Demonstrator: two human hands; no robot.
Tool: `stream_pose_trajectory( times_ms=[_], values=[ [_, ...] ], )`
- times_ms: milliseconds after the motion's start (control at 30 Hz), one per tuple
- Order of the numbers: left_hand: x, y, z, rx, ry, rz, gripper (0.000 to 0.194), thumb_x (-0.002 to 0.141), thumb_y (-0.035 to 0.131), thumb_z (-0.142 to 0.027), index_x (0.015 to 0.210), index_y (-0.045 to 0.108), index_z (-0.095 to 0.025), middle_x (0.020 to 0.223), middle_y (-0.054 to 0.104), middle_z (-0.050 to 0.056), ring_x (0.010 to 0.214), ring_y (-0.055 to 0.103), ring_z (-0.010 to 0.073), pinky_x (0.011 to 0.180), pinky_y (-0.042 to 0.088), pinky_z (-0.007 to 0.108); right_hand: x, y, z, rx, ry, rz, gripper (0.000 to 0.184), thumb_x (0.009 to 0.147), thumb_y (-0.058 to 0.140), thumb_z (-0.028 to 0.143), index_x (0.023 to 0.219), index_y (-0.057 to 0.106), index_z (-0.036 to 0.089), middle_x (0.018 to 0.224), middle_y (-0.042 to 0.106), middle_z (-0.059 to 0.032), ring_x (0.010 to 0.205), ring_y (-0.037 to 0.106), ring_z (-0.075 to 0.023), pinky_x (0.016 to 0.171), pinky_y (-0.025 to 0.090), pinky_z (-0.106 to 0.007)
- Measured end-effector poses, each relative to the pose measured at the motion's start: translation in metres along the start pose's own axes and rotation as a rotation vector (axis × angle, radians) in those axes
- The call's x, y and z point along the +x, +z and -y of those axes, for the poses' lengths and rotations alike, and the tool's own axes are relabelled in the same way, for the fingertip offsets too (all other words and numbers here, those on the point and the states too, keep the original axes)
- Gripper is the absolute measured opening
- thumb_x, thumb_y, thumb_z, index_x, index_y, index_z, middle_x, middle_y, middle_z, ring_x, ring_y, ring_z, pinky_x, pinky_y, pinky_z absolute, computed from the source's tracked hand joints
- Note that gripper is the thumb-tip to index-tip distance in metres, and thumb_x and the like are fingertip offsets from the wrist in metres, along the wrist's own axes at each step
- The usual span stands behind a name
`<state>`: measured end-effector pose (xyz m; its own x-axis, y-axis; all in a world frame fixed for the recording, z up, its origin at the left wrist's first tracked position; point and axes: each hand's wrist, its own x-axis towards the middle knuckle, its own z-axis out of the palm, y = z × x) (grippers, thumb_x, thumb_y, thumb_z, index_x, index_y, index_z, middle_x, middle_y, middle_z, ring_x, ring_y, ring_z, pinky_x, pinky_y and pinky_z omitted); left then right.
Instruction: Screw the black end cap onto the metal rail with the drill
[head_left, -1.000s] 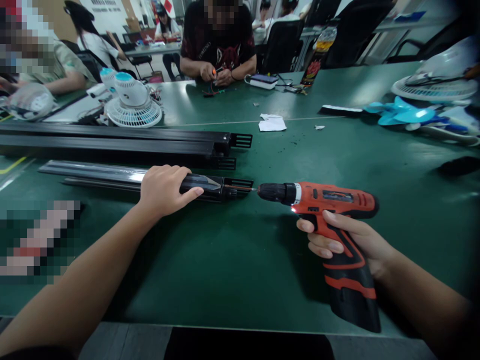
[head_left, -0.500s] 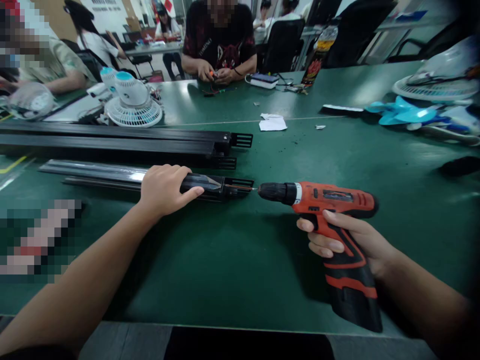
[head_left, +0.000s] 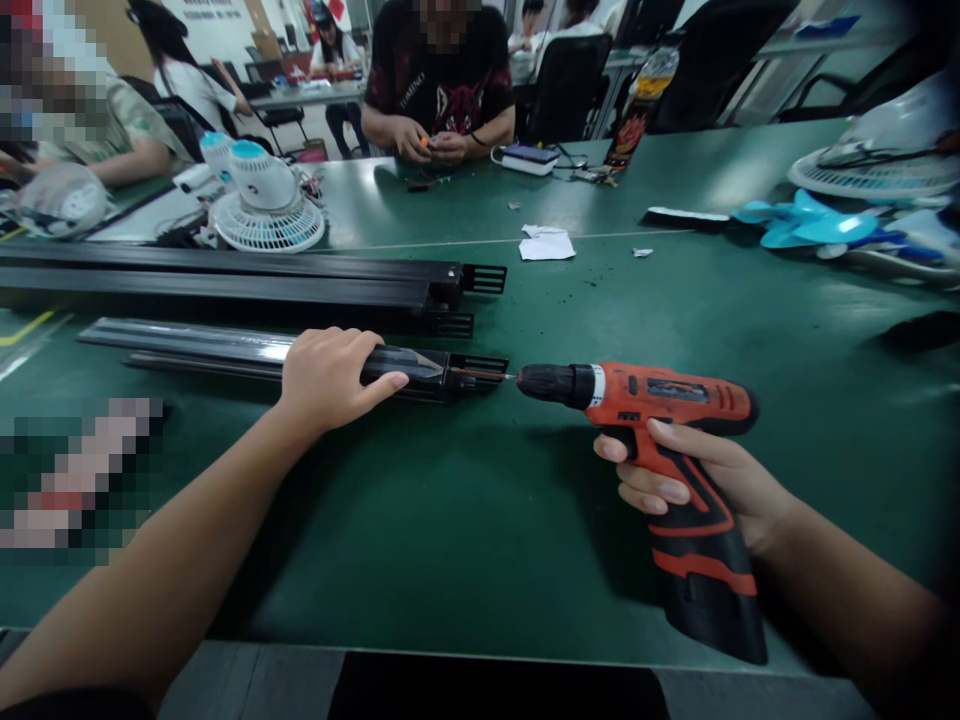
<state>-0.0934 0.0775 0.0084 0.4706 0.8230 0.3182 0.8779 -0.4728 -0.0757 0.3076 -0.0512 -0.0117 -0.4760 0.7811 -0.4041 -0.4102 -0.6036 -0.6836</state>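
My right hand [head_left: 705, 470] is closed round the grip of an orange and black cordless drill [head_left: 675, 395], a finger at its trigger. The drill points left, and its long thin bit [head_left: 480, 374] reaches to the end of a long black metal bar [head_left: 405, 372]. At that end sits a slotted black bracket [head_left: 484, 364]. My left hand [head_left: 330, 380] is wrapped over the bar, thumb along its near side, pressing it to the table. Whether the bit's tip touches a screw is hidden inside the bar's end.
Behind lie more black bars [head_left: 300, 285] with slotted end brackets. A white fan [head_left: 266, 200] stands at the back left, blue fan blades [head_left: 817, 220] lie at the right. Scraps of paper [head_left: 546, 243] and a bottle [head_left: 641, 105] are on the green table [head_left: 465, 530]. A person [head_left: 442, 80] sits opposite.
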Motion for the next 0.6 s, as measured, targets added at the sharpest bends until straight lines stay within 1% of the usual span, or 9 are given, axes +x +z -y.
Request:
stream_pose_trajectory(
  times_ms=[133,200,300,467,600],
  values=[
    [0.0001,0.0005,0.0003,0.004,-0.001,-0.003,0.073,0.098,0.038,-0.079,0.11,0.079,-0.02,0.098,0.081,0.014,0.091,0.074,0.0353,0.084,0.05,0.047,-0.0004,0.0025,0.0009,-0.004,-0.016,-0.005,0.029,0.088,0.088,0.044,0.092,0.081,0.017,0.061,0.055,0.0043,0.05,0.033,-0.0099,0.054,0.054,-0.023],
    [0.0,0.0006,0.0002,0.0,-0.003,-0.005,0.072,0.098,0.039,-0.079,0.11,0.079,-0.02,0.099,0.081,0.014,0.091,0.074,0.0351,0.084,0.05,0.047,-0.0003,0.0039,0.0008,0.007,-0.024,-0.005,0.029,0.088,0.089,0.043,0.092,0.081,0.016,0.062,0.055,0.0042,0.05,0.031,-0.0087,0.055,0.055,-0.022],
    [0.0,0.0003,0.0002,-0.002,0.0,-0.009,0.071,0.098,0.039,-0.079,0.11,0.079,-0.02,0.098,0.081,0.014,0.09,0.074,0.0351,0.084,0.05,0.047,0.0003,0.0048,0.0,0.023,-0.034,-0.009,0.029,0.086,0.09,0.042,0.092,0.083,0.015,0.067,0.06,0.0029,0.049,0.028,-0.0067,0.055,0.055,-0.021],
    [0.0002,-0.0006,-0.0004,0.005,0.004,-0.003,0.076,0.098,0.037,-0.079,0.111,0.08,-0.018,0.097,0.081,0.015,0.09,0.074,0.036,0.084,0.05,0.048,0.0001,0.0033,-0.0006,0.031,-0.016,-0.007,0.028,0.087,0.089,0.042,0.092,0.084,0.015,0.057,0.053,0.0049,0.049,0.03,-0.0087,0.054,0.055,-0.021],
    [0.0,-0.0006,-0.0005,0.002,0.001,-0.001,0.077,0.098,0.037,-0.08,0.111,0.08,-0.018,0.098,0.081,0.016,0.09,0.074,0.0361,0.085,0.051,0.049,-0.0007,0.0027,-0.0003,0.029,-0.007,-0.008,0.029,0.086,0.089,0.043,0.091,0.083,0.015,0.055,0.051,0.0053,0.05,0.035,-0.0094,0.055,0.054,-0.02]
  ],
)
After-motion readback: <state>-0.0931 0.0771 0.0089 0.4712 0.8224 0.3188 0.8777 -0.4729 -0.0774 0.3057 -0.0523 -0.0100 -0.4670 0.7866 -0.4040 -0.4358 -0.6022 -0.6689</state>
